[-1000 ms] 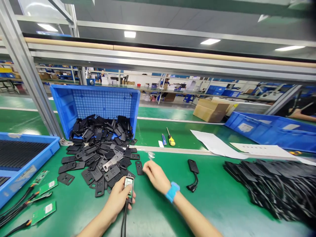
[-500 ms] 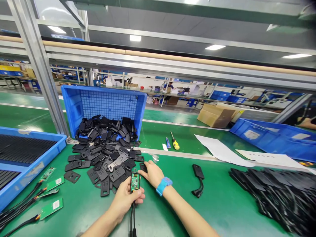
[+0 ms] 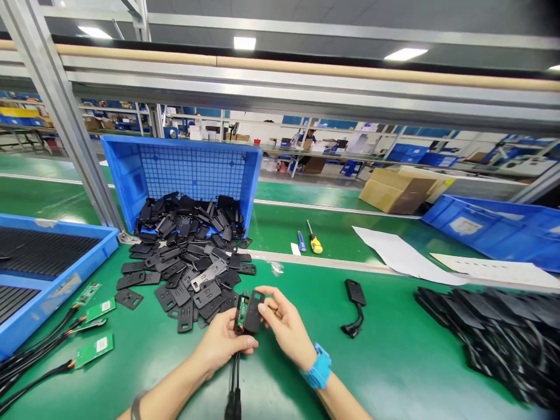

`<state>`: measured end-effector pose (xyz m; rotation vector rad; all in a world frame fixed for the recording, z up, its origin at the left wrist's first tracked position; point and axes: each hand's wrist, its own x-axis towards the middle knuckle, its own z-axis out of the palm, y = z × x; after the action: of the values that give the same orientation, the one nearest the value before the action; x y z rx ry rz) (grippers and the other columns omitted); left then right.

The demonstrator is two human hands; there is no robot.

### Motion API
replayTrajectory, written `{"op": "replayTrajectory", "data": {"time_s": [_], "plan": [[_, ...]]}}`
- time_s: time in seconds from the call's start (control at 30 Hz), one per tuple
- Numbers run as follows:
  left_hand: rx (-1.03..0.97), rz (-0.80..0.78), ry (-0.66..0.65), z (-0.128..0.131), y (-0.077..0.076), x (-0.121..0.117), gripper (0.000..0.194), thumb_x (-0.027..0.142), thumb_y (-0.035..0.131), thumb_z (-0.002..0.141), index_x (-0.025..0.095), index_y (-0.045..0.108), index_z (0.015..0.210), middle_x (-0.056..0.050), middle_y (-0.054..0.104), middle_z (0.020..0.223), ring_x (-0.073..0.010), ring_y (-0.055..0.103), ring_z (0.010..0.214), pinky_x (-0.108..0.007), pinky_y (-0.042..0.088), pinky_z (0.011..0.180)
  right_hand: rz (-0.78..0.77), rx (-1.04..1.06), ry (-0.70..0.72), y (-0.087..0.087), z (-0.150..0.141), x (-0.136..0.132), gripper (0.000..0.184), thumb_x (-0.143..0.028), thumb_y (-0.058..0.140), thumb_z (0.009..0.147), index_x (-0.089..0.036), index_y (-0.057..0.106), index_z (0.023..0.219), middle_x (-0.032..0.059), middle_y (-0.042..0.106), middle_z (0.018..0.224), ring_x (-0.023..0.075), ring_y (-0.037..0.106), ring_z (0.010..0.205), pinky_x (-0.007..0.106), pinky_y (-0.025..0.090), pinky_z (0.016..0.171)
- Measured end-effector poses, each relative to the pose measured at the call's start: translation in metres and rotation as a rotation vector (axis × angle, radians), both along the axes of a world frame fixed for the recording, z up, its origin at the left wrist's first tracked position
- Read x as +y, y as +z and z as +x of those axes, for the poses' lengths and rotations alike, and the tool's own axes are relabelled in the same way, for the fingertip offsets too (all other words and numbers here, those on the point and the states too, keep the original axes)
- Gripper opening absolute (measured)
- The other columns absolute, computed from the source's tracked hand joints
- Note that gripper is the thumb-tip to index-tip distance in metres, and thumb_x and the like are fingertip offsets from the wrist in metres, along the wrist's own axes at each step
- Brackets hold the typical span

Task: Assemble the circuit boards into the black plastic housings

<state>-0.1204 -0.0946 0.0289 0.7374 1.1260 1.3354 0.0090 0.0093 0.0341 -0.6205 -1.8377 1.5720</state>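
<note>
My left hand [image 3: 225,338] is closed round a small black case with a green circuit board [image 3: 242,311] in it; two black cables hang from its lower end. Between the thumb and fingers of my right hand [image 3: 284,321] is a black plastic cover [image 3: 253,312]. The cover stands tilted along the right side of the case and hides part of the board. Just beyond my hands lies a heap of black plastic covers [image 3: 207,293], spilling from a blue crate [image 3: 258,186] tipped on its side.
Cabled green boards [image 3: 94,352] and a blue tray [image 3: 111,240] lie left. A closed black unit with a cable [image 3: 355,291] is on the right, before a pile of cabled units [image 3: 476,326]. A yellow screwdriver [image 3: 315,244] and blue cutter [image 3: 301,241] lie beyond, near white paper [image 3: 398,256].
My right hand has picked up a black cover from the heap's right edge and brought it to the case. The case has turned slightly in my left hand. The view has tilted down.
</note>
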Motion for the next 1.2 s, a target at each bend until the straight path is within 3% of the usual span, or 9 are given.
{"op": "replayTrajectory", "data": {"time_s": [0.13, 0.4, 0.63, 0.77, 0.9, 0.97, 1.03, 1.1, 1.2], "plan": [[-0.013, 0.053, -0.038, 0.000, 0.001, 0.001, 0.054, 0.020, 0.084, 0.059, 0.013, 0.059, 0.106, -0.009, 0.065, 0.098, -0.0162, 0.061, 0.084, -0.024, 0.050, 0.071, 0.014, -0.031, 0.014, -0.007, -0.002, -0.010, 0.029, -0.035, 0.053, 0.088, -0.022, 0.054, 0.114, 0.0005, 0.053, 0.087, 0.0105, 0.053, 0.060, 0.024, 0.047, 0.056], [0.069, 0.004, -0.012, 0.005, 0.005, 0.001, 0.044, 0.030, 0.079, 0.067, 0.012, 0.057, 0.100, -0.007, 0.062, 0.088, -0.0134, 0.060, 0.068, -0.023, 0.049, 0.056, 0.073, -0.056, -0.040, -0.004, 0.000, -0.008, 0.026, -0.030, 0.054, 0.087, -0.023, 0.059, 0.112, -0.0004, 0.047, 0.088, 0.0092, 0.057, 0.059, 0.024, 0.049, 0.056], [0.142, 0.026, -0.049, 0.004, 0.009, 0.000, 0.036, 0.031, 0.072, 0.074, 0.013, 0.057, 0.101, -0.009, 0.061, 0.095, -0.0150, 0.062, 0.071, -0.021, 0.049, 0.054, -0.181, 0.012, -0.006, -0.006, -0.002, -0.007, 0.039, -0.042, 0.060, 0.083, -0.023, 0.048, 0.116, -0.0024, 0.047, 0.084, 0.0092, 0.056, 0.056, 0.023, 0.047, 0.051], [0.206, 0.012, -0.074, 0.005, 0.010, -0.002, 0.034, 0.029, 0.068, 0.076, 0.016, 0.058, 0.106, -0.008, 0.062, 0.094, -0.0163, 0.063, 0.076, -0.021, 0.050, 0.057, -0.238, -0.052, 0.114, -0.008, -0.002, -0.002, 0.043, -0.056, 0.043, 0.090, -0.015, 0.055, 0.094, -0.0027, 0.051, 0.063, 0.0098, 0.049, 0.051, 0.021, 0.036, 0.046], [0.292, -0.008, -0.059, 0.006, 0.005, -0.001, 0.028, 0.030, 0.065, 0.077, 0.015, 0.060, 0.101, -0.008, 0.064, 0.089, -0.0176, 0.065, 0.072, -0.025, 0.053, 0.060, -0.188, -0.084, 0.045, -0.008, -0.004, -0.002, 0.046, -0.060, 0.046, 0.087, -0.016, 0.053, 0.074, -0.0048, 0.045, 0.055, 0.0086, 0.040, 0.047, 0.021, 0.031, 0.047], [0.309, -0.007, -0.035, 0.006, 0.003, 0.001, 0.030, 0.032, 0.065, 0.077, 0.015, 0.060, 0.103, -0.009, 0.065, 0.090, -0.0190, 0.065, 0.072, -0.027, 0.054, 0.061, -0.134, -0.107, -0.003, -0.007, -0.005, -0.006, 0.044, -0.057, 0.041, 0.090, -0.016, 0.056, 0.082, -0.0037, 0.047, 0.057, 0.0105, 0.042, 0.048, 0.023, 0.034, 0.048], [0.263, 0.023, -0.004, 0.006, 0.000, 0.003, 0.044, 0.030, 0.068, 0.075, 0.018, 0.057, 0.116, -0.010, 0.065, 0.099, -0.0201, 0.066, 0.078, -0.030, 0.055, 0.068, 0.028, -0.135, -0.066, -0.006, -0.006, -0.011, 0.039, -0.048, 0.042, 0.091, -0.015, 0.056, 0.106, 0.0012, 0.055, 0.073, 0.0139, 0.051, 0.059, 0.027, 0.043, 0.057], [0.172, 0.060, 0.011, 0.008, -0.001, 0.003, 0.073, 0.025, 0.071, 0.072, 0.022, 0.038, 0.138, -0.010, 0.063, 0.108, -0.0199, 0.065, 0.086, -0.032, 0.053, 0.079, 0.257, -0.187, -0.108, -0.006, -0.007, -0.015, 0.049, -0.039, 0.050, 0.088, -0.017, 0.043, 0.131, 0.0080, 0.056, 0.101, 0.0181, 0.056, 0.079, 0.032, 0.049, 0.074], [0.171, 0.089, -0.043, 0.010, 0.000, 0.000, 0.101, 0.015, 0.070, 0.068, 0.025, 0.009, 0.148, -0.013, 0.059, 0.119, -0.0207, 0.062, 0.097, -0.033, 0.051, 0.083, 0.521, -0.334, -0.113, -0.006, -0.004, -0.011, 0.063, -0.025, 0.050, 0.084, -0.017, 0.028, 0.142, 0.0133, 0.046, 0.123, 0.0230, 0.052, 0.105, 0.036, 0.045, 0.092]]}}
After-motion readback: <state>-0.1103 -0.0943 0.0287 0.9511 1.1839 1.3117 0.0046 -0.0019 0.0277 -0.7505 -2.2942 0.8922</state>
